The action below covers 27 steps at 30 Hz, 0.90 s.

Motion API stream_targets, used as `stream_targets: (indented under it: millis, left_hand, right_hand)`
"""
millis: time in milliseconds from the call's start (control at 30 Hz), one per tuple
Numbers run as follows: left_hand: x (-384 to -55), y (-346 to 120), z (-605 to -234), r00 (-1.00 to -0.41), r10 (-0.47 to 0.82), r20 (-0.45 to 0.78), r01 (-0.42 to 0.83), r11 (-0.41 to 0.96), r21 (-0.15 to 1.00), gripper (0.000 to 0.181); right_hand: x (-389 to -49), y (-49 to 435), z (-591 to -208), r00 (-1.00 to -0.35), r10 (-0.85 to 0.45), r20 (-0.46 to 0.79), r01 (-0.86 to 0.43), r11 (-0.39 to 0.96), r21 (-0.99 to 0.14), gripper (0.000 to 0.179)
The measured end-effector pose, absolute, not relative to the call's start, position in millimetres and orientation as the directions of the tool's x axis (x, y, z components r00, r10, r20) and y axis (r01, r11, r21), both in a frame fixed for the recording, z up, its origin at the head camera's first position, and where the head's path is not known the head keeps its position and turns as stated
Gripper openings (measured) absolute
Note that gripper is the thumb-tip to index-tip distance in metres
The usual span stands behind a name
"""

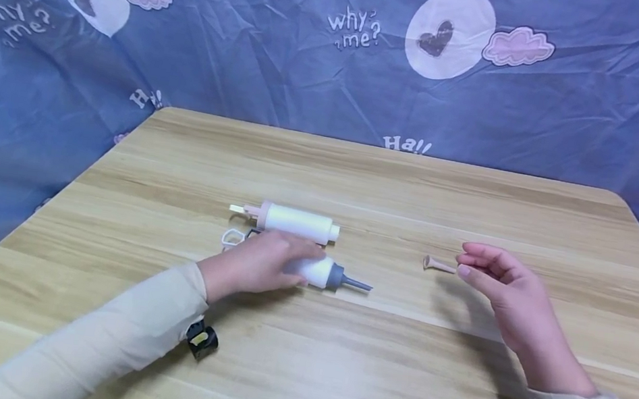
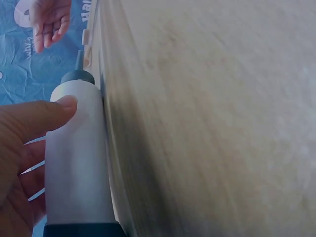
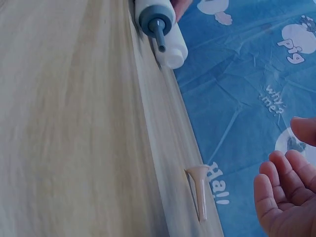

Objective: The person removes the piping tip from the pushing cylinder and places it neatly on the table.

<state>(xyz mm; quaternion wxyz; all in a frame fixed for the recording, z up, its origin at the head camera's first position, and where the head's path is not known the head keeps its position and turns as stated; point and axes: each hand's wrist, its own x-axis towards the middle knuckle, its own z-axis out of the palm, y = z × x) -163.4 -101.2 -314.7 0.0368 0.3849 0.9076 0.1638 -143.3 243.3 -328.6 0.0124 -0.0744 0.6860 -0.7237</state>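
On the wooden table, my left hand holds a white hand pump with a dark grey-blue nozzle. The left wrist view shows the thumb on top of the white barrel and the other fingers along its far side. Just behind it lies a second white hand pump, with a pink collar and handle. To the right, a small pinkish flared nozzle lies on the table, also visible in the right wrist view. Beside it is my right hand, fingers loosely bent with nothing between them.
The wooden table stretches toward a blue printed cloth hanging behind and at the sides. Black wrist cameras sit on both forearms. A white loop-shaped handle shows beside the left hand.
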Motion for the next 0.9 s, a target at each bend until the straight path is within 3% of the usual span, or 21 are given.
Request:
stream_targets:
  millis: [333,900]
  left_hand:
    - [-161,-100,-320,-0.708,0.705,0.055,0.696,0.681,0.228,0.055]
    - [-157,-96,-322,-0.698,0.713,0.066,0.707,0.671,0.223,0.057]
  right_hand:
    - [-140,233,-330,-0.984,-0.161,0.076,-0.078,0.004,-0.997,0.03]
    - [-139,212,-330,-0.984,-0.176,0.042,-0.074,0.179,-0.981,0.024]
